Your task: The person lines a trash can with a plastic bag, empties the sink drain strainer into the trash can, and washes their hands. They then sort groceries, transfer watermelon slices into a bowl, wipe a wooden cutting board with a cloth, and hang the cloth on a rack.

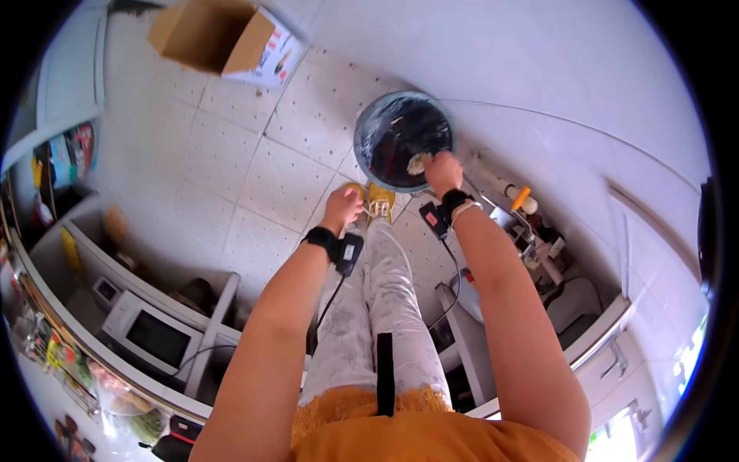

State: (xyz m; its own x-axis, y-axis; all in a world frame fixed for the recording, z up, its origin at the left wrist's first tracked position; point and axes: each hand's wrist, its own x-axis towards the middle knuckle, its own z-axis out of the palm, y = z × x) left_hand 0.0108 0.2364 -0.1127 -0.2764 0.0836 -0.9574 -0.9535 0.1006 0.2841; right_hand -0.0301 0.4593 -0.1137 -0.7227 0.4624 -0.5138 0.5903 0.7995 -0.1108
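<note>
Nearest to you were your mustard top (377,439) and pale patterned trousers (404,308), with a black strap (385,374) hanging down the front; both your forearms reached forward and down, each wrist wearing a black band, the left band (322,241) and the right band (453,202), each with a small dark box and a cable.

To your left, a white microwave (152,331) sat inside a low cabinet compartment; to your right, beyond an open cabinet, stood pipes (514,196) and a tool with an orange handle (521,198) near the wall.

Past your knees, your left hand (344,209) hovered over your yellow shoes (381,202), its fingers loosely curled; whether it held anything could not be told. Your hands were apart; your right hand (444,171) reached over the near right edge of a round bin (363,154), its fingers closed on a pale crumpled item (418,163), whose exact kind was too small to make out; the item showed against the dark, shiny liner (400,132) inside the bin, which stood on the tiled floor (296,173) just beyond your shoes.

Farthest off, to the upper left, an open cardboard box (250,40) lay on the floor, well apart from the bin.
</note>
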